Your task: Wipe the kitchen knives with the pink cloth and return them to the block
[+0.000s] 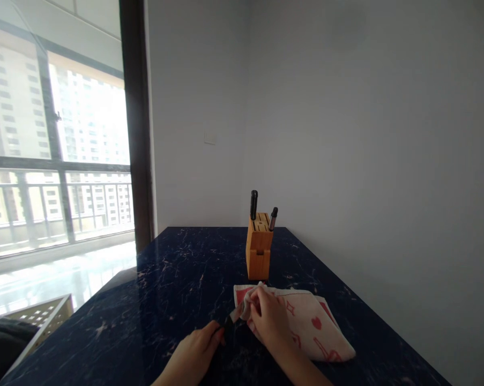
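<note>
My left hand point(199, 346) is closed round the black handle of a knife point(236, 312), whose blade points up and to the right. The far part of the blade is covered by a fold of a white cloth with red patterns point(316, 324). Pinched in the fingers of my right hand point(268, 316) is that fold, around the blade. The rest of the cloth lies spread on the table to the right, partly under my right forearm. Just beyond the cloth stands a wooden knife block point(259, 260) with two dark-handled tools upright in it.
The dark blue marbled table point(185, 273) reaches to the walls at the back and right. At the lower left is a chair point(51, 319) with a perforated back and dark fabric. Large windows are on the left.
</note>
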